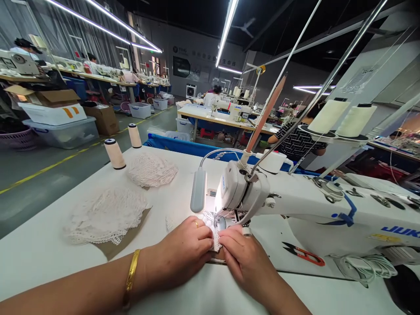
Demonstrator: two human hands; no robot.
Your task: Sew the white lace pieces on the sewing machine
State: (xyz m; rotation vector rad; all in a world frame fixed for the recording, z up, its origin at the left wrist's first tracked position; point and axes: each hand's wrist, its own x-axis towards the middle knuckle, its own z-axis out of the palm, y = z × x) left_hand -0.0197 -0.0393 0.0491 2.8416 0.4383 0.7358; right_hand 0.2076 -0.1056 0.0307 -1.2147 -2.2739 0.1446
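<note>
My left hand [185, 251] and my right hand [244, 258] lie side by side on the white table [39, 249], fingers pressed down on a small piece of white lace [215, 234] at the needle of a white sewing machine [295, 205]. The fingertips of both hands pinch the lace just in front of the presser foot, which is lit by the machine's lamp [198, 190]. A gold bangle sits on my left wrist and a ring on one left finger. Most of the lace is hidden under my fingers.
Two heaps of white lace pieces [105, 214] [151, 169] lie on the table's left, with two thread cones [114, 153] behind them. Red-handled snips [303, 253] lie by the machine base. Large thread cones [341, 118] stand on a rack. Other people sit at distant tables.
</note>
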